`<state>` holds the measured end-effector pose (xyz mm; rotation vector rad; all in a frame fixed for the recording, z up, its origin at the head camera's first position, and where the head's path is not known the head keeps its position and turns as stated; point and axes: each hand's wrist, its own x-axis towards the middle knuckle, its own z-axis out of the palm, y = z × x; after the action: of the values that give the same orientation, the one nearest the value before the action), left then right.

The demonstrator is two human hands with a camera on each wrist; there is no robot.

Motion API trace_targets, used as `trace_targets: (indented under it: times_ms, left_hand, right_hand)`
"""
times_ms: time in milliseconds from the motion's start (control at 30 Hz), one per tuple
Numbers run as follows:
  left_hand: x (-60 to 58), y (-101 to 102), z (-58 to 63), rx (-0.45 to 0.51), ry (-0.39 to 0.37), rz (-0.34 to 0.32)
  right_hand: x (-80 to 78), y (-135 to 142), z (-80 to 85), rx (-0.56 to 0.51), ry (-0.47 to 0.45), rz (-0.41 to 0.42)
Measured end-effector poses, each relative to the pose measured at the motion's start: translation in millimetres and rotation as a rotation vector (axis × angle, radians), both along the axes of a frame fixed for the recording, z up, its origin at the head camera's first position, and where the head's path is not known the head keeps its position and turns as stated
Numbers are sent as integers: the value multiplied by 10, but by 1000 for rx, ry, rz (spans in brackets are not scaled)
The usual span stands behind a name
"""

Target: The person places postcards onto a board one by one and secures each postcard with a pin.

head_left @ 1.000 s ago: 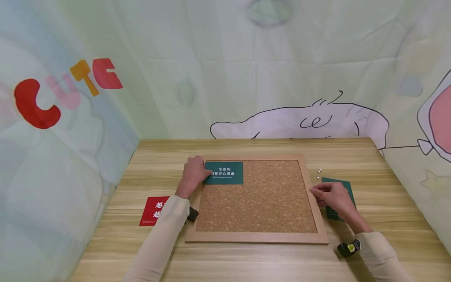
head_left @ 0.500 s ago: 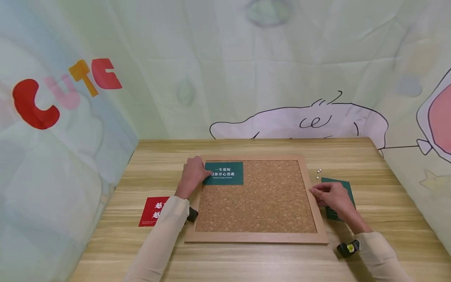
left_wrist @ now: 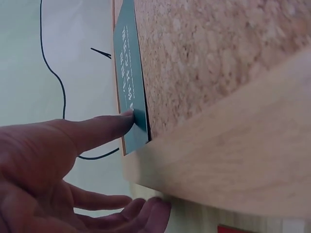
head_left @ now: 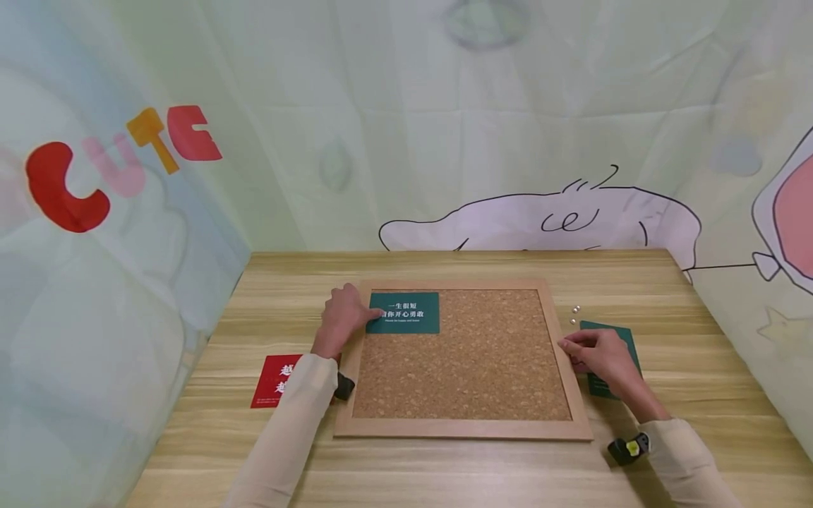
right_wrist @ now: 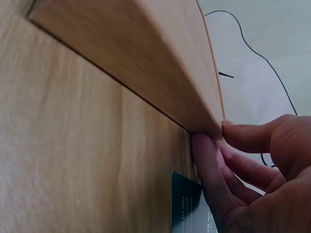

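Observation:
A wood-framed cork board lies flat on the table, with a green card at its upper left corner, printed in white. My left hand presses the card's left end with the thumb tip. Its other fingers stand apart from the frame, as the left wrist view shows. At the board's right edge, my right hand pinches the wooden frame, thumb at the top edge and index finger against the side. Under that hand lies a second green card, partly covered.
A red card with white characters lies left of the board, half under the left sleeve. Several small shiny pieces rest beyond the right hand. Printed cloth hangs behind the table.
My left hand has shifted slightly left, its fingers spreading away from the frame while the thumb stays on the card. The right hand and the board have not moved.

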<state>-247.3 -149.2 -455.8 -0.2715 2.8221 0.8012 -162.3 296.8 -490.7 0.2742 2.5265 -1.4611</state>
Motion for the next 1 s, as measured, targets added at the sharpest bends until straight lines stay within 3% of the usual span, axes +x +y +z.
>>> trace_targets:
  times_ms: [267, 733, 833, 1000]
  left_hand:
    - [-50, -41, -38, 68, -48, -2]
    - [-37, -60, -41, 71, -78, 17]
    - [-39, -57, -29, 73, -81, 18]
    - [-46, -56, -28, 74, -81, 12]
  right_hand:
    - [-3, 6, -10, 0, 1, 2]
    - [-53, 36, 47, -10, -35, 55]
    - [-83, 51, 65, 106, 73, 79]
    - [-161, 94, 60, 436, 356, 92]
